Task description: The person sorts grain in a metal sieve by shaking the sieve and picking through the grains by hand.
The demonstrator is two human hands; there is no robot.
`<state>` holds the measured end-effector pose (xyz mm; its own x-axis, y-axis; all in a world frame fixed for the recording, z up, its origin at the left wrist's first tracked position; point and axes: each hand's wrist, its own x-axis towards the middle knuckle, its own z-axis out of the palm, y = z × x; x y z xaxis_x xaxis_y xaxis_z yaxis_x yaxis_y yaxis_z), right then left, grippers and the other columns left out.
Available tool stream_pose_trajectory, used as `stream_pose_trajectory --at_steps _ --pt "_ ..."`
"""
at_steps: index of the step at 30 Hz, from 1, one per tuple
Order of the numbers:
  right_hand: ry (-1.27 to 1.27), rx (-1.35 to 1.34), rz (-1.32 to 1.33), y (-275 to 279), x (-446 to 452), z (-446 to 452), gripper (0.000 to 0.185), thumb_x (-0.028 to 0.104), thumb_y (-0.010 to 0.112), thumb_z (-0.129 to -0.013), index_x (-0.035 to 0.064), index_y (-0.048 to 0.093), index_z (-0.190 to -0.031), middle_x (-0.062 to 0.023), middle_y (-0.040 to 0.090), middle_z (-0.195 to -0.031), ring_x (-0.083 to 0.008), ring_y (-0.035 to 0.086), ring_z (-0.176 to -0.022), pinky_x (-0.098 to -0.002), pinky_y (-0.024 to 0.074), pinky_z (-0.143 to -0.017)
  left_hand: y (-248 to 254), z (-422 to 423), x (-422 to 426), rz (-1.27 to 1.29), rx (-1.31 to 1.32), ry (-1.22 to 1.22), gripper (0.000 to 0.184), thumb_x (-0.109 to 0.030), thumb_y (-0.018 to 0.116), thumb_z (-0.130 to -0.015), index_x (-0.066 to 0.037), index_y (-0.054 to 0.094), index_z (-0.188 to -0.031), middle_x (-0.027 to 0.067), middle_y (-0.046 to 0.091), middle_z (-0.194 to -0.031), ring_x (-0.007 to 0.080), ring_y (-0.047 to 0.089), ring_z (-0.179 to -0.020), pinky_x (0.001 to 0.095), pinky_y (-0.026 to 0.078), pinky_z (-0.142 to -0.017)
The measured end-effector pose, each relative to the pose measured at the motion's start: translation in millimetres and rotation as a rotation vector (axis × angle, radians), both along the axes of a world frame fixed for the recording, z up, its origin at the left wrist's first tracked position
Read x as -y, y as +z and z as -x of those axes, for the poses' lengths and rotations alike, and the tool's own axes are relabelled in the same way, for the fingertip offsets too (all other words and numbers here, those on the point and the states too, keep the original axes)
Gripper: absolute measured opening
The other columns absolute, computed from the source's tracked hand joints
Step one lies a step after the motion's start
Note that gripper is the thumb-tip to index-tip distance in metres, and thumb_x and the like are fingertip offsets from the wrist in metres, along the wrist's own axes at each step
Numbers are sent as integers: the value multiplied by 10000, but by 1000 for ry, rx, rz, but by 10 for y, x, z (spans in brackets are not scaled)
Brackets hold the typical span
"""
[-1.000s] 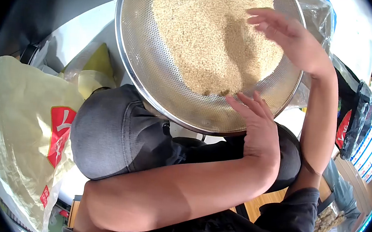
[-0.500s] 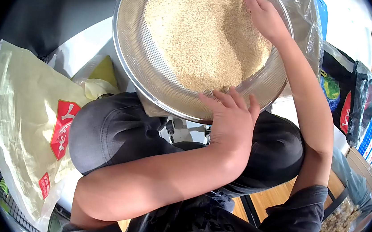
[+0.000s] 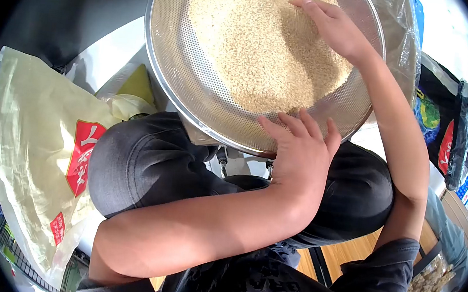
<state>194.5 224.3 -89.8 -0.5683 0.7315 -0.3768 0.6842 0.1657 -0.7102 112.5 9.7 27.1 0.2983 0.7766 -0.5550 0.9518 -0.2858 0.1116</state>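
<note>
A large round metal sieve (image 3: 165, 69) with a perforated wall rests over my knees. A broad heap of small pale tan grains (image 3: 243, 45), resembling rice, lies in it. My right hand (image 3: 338, 32) reaches over the far right part of the heap, fingers stretched out and fingertips on the grains. At the near edge, my left hand (image 3: 304, 150) lies across the sieve's rim with its fingers spread. Its fingertips point inward, close to the heap's near edge. Whether the left thumb is under the rim is hidden.
A large pale plastic bag (image 3: 33, 155) with red labels stands at the left. Clear plastic (image 3: 404, 44) lies behind the sieve's right side. Farther right are dark printed packages (image 3: 445, 121) and a bag of brownish pieces (image 3: 426, 285). My knees (image 3: 125, 163) are beneath the sieve.
My right hand has moved slightly toward me, over the heap. My left hand keeps its place on the near rim. The whole view has shifted a little, so the sieve appears farther right.
</note>
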Motion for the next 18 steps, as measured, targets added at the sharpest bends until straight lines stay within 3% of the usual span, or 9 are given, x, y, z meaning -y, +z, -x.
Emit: stream_pose_trajectory --at_steps 2,6,8,11,18 --pt "-52 -18 50 187 179 183 440 328 520 -1069 8 628 -1350 -168 709 -1187 -256 643 -1159 -355 473 -1023 11 -8 -7 3 -9 3 585 -201 530 -1011 -160 369 -1572 218 521 -1501 401 595 -1288 651 492 -1008" --pt "211 175 -162 303 239 284 394 344 474 -1084 71 678 -1282 -88 679 -1258 -228 599 -1236 -369 431 -1094 15 -5 -15 17 3 21 585 -194 536 -1006 -165 375 -1568 213 521 -1503 400 597 -1286 655 492 -1005" --pt "360 -26 -772 335 303 307 192 172 719 -872 80 747 -1039 -147 676 -1035 -318 623 -1031 -422 495 -953 9 -5 -13 10 14 28 580 -190 541 -1000 -169 387 -1558 204 532 -1495 401 600 -1279 659 491 -1004" --pt "466 -108 -534 502 378 411 100 165 754 -829 114 757 -916 -121 670 -1017 -312 611 -1012 -413 462 -961 7 -15 -14 1 19 43 576 -196 552 -990 -180 402 -1546 190 551 -1481 400 607 -1268 658 493 -996" --pt "563 -117 -386 464 376 417 62 171 780 -790 124 752 -818 -113 664 -973 -288 602 -981 -393 424 -939 -28 -33 13 -39 9 51 577 -202 562 -978 -202 419 -1537 170 579 -1457 393 615 -1255 651 497 -986"
